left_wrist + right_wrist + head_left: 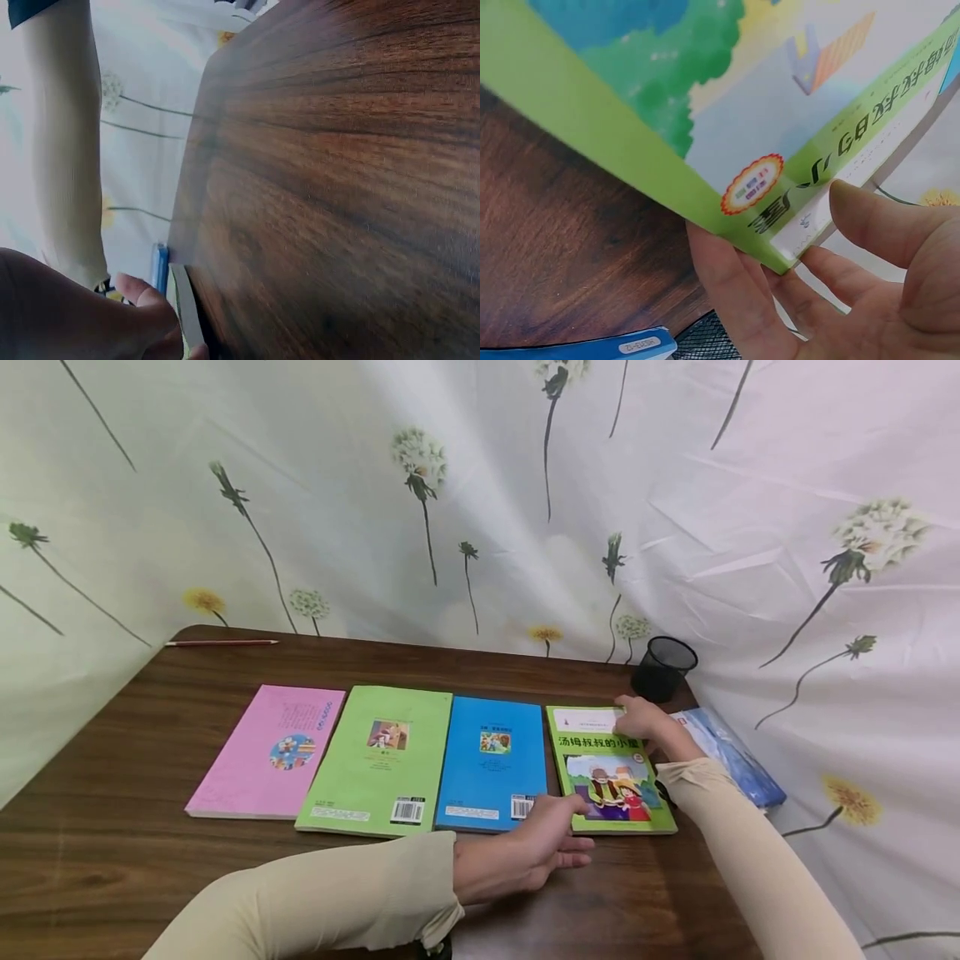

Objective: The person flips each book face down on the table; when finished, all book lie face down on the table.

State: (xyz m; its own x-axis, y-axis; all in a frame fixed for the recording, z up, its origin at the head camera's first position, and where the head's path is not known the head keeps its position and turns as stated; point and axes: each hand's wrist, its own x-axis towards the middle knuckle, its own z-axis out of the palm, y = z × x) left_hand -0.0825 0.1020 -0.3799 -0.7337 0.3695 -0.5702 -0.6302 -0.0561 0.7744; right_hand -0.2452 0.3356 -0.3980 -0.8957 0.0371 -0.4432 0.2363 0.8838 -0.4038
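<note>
In the head view a green-bordered picture book [613,767], with two cartoon figures on its cover, is at the right end of a row of books. My right hand [649,725] grips its upper right corner. Up close in the right wrist view, the thumb lies over the cover's white band and the fingers reach behind the book. My left hand [528,850] holds the lower left corner, thumb on the cover and fingers at the bottom edge. The left wrist view shows the book's page edge beside that hand, partly hidden.
To the left lie a blue book [491,760], a plain green book [382,752] and a pink book [262,752]. A blue-and-white book [738,760] sits at the table's right edge. Behind are a black mesh pen holder [662,670] and a pencil [221,642].
</note>
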